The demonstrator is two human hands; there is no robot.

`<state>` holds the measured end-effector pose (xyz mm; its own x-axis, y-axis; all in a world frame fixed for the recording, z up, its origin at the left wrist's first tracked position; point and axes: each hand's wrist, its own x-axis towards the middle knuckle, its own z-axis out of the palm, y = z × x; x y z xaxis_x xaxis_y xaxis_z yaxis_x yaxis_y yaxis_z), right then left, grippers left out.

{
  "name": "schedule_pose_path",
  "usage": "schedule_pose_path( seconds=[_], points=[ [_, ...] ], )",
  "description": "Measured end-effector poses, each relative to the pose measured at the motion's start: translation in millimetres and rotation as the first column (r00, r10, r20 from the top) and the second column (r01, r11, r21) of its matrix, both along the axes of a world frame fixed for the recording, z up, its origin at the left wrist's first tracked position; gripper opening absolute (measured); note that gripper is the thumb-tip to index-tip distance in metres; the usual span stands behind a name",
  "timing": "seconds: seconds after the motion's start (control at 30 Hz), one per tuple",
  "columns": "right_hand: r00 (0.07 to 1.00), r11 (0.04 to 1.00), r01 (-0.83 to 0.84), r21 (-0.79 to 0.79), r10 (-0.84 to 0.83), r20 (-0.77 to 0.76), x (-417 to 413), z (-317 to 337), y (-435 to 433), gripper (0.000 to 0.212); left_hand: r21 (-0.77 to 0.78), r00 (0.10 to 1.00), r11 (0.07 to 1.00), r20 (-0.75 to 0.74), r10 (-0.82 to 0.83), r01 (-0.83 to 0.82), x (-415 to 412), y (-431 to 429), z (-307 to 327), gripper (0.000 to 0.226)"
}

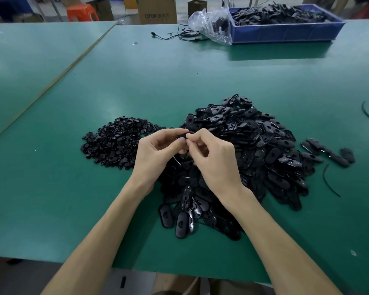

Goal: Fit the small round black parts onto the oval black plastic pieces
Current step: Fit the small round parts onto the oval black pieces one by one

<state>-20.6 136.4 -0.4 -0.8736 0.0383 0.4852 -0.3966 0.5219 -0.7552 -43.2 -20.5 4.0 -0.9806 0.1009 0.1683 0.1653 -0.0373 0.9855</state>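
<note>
A heap of small round black parts [117,141] lies on the green table to the left. A much larger heap of oval black plastic pieces [254,145] spreads across the middle and right. My left hand [156,154] and my right hand [211,158] meet above the near left side of the oval heap. Between their fingertips sits one black piece [182,137], pinched by both hands and mostly hidden by the fingers. Whether a round part sits on it I cannot tell.
A blue bin [285,33] full of black pieces stands at the back right, with a clear plastic bag [211,24] and a black cable [179,36] beside it. A few oval pieces [328,152] lie apart at right. Cardboard boxes and an orange stool stand beyond the table.
</note>
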Motion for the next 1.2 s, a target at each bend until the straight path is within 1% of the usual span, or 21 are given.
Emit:
schedule_pose_path(
  seconds=[0.2,0.33,0.43,0.53,0.67,0.83,1.07,1.2],
  points=[
    [0.997,0.997,-0.061,0.052,0.063,-0.036,0,0,-3,0.023,0.09,0.997,0.996,0.075,0.021,-0.028,-4,-5,-3,0.015],
    [0.998,0.998,-0.059,0.035,0.06,-0.036,-1,3,0,0.021,0.078,0.997,0.997,0.077,0.0,-0.006,-5,-5,-5,0.014],
    [0.999,0.999,-0.038,-0.016,0.038,-0.009,-1,5,0,0.02,0.073,0.998,0.997,0.063,-0.021,0.016,-5,-5,-4,0.015],
    [1.0,0.995,-0.011,-0.099,0.013,0.024,-2,7,0,0.02,0.079,0.996,0.995,0.056,-0.063,0.059,-4,-5,-3,0.015],
    [0.996,0.971,-0.05,-0.233,0.067,0.066,-1,8,1,0.015,0.098,0.995,0.992,0.051,-0.09,0.085,-3,-4,-3,0.015],
    [0.99,0.942,-0.058,-0.332,0.096,0.1,-2,10,3,0.011,0.066,0.995,0.993,0.025,-0.096,0.094,-2,-3,-3,0.017],
    [0.992,0.95,-0.062,-0.305,0.092,0.086,-1,10,4,0.011,0.047,0.995,0.995,0.027,-0.092,0.091,-2,-4,-1,0.017],
    [0.996,0.965,-0.069,-0.253,0.082,0.044,1,12,2,0.01,0.04,0.995,0.995,0.037,-0.088,0.087,-1,-3,0,0.014]
  ],
)
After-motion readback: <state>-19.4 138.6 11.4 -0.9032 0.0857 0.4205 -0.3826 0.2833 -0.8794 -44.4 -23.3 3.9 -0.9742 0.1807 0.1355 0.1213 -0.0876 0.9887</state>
